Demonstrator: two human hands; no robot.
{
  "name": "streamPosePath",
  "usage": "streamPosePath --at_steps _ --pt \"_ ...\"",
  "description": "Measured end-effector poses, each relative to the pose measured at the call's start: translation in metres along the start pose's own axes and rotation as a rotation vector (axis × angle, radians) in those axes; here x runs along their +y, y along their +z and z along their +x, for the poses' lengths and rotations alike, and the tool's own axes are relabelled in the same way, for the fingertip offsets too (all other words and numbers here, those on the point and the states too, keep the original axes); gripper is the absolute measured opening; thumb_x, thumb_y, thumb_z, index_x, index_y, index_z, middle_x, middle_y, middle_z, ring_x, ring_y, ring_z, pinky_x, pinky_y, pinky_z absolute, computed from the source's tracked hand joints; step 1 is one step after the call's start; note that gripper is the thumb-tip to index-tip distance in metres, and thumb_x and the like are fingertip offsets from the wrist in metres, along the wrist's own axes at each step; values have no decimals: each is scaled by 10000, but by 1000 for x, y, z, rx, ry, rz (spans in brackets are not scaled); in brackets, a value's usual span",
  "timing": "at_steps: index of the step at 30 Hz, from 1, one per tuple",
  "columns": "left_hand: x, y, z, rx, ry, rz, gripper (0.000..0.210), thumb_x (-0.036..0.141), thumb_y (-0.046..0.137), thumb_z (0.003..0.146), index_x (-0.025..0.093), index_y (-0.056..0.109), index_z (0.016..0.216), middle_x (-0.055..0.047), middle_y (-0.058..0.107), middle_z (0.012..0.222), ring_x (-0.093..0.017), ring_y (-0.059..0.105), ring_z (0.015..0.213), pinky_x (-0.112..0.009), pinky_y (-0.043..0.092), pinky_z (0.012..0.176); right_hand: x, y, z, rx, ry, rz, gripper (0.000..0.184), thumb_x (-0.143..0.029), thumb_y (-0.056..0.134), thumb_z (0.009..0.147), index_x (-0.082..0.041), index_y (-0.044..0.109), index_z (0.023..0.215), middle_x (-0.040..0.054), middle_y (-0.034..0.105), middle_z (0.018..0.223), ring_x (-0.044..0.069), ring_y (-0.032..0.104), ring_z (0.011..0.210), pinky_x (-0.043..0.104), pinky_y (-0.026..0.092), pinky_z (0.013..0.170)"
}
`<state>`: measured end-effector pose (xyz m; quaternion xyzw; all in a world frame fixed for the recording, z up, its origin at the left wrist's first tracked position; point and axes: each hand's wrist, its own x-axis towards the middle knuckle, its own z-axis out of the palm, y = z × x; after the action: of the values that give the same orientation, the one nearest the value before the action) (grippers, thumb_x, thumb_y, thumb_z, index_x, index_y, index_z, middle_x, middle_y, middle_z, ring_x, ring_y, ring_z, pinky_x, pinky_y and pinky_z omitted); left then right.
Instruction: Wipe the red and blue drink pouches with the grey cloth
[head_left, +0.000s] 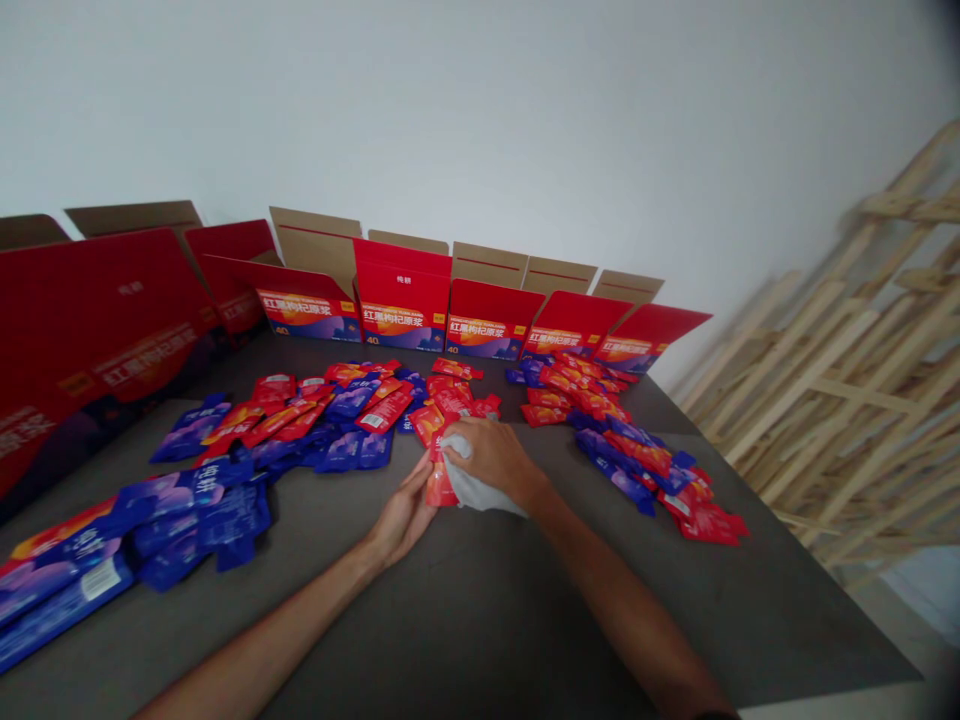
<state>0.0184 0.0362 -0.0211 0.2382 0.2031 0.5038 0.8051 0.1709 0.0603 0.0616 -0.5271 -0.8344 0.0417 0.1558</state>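
Near the middle of the dark table, my left hand (405, 515) grips a red pouch (441, 486) by its left side. My right hand (491, 458) is closed on a white cloth (484, 494) and presses it against the front of that pouch. The cloth hides part of the pouch and hangs down below my right fingers. Just beyond my hands lies a small pile of red pouches (452, 396). To the left spreads a larger heap of red and blue pouches, with a blue pouch (375, 449) at its near edge.
Open red cartons (403, 300) stand in a row along the wall, with a larger-looking red carton (97, 340) at the left. More blue pouches (187, 530) lie at the near left. A line of mixed pouches (600, 400) runs along the right. Wooden frames (840, 380) lean beyond the table (480, 630).
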Motion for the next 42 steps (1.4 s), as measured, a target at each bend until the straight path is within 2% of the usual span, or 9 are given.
streamPosePath --at_steps 3,8,11,18,22,26,33,37,42 --pt "1 -1 1 5 13 -2 532 192 561 905 235 466 1426 -84 636 1323 -231 601 1204 -403 399 1100 -4 6 -1 -15 -38 13 219 -334 543 935 -215 662 1075 60 700 1057 212 644 970 310 450 802" --pt "3 -7 4 47 63 -23 496 193 542 910 241 486 1401 -70 681 1245 -228 646 1129 -405 440 1057 -8 19 -6 -206 -234 111 229 -351 620 896 -234 678 1084 47 698 1100 217 634 1015 319 445 844" --pt "3 -7 4 51 67 -17 507 196 550 906 248 482 1406 -70 680 1248 -235 642 1138 -410 441 1058 -8 20 -7 -255 -257 136 236 -367 620 897 -261 678 1099 29 702 1088 208 637 1011 318 444 866" --pt "1 2 -2 71 23 6 564 192 590 893 244 456 1439 -86 614 1356 -232 587 1228 -394 402 1102 -2 2 -1 -22 14 13 221 -344 558 930 -226 661 1087 64 702 1079 225 645 995 315 459 808" --pt "1 4 -4 106 5 30 573 196 607 886 255 460 1437 -83 615 1357 -235 578 1241 -401 399 1107 3 -2 1 47 99 -9 219 -348 520 954 -224 655 1074 72 695 1096 219 645 992 315 458 807" --pt "1 2 -4 124 32 38 553 191 610 886 251 480 1420 -81 626 1343 -230 572 1249 -397 397 1108 0 5 -1 4 -5 33 214 -343 543 943 -218 646 1082 66 696 1088 211 640 1012 310 450 833" --pt "2 -5 0 161 110 20 553 205 598 898 276 457 1428 -73 635 1330 -229 577 1241 -403 417 1091 -5 20 -6 -242 -241 94 275 -400 595 902 -253 686 1116 41 732 1024 219 672 959 305 468 800" --pt "1 -3 0 178 145 64 572 231 614 891 259 448 1438 -76 621 1352 -226 553 1271 -386 399 1108 -1 15 -5 -201 -147 39 279 -365 589 906 -245 672 1143 57 708 1112 234 647 1034 327 465 846" --pt "-3 -1 -3 175 53 178 628 303 654 867 227 440 1452 -97 603 1375 -251 531 1293 -395 366 1128 5 -5 0 -56 90 -59 257 -347 520 952 -214 654 1125 78 695 1121 222 635 1039 312 454 865"
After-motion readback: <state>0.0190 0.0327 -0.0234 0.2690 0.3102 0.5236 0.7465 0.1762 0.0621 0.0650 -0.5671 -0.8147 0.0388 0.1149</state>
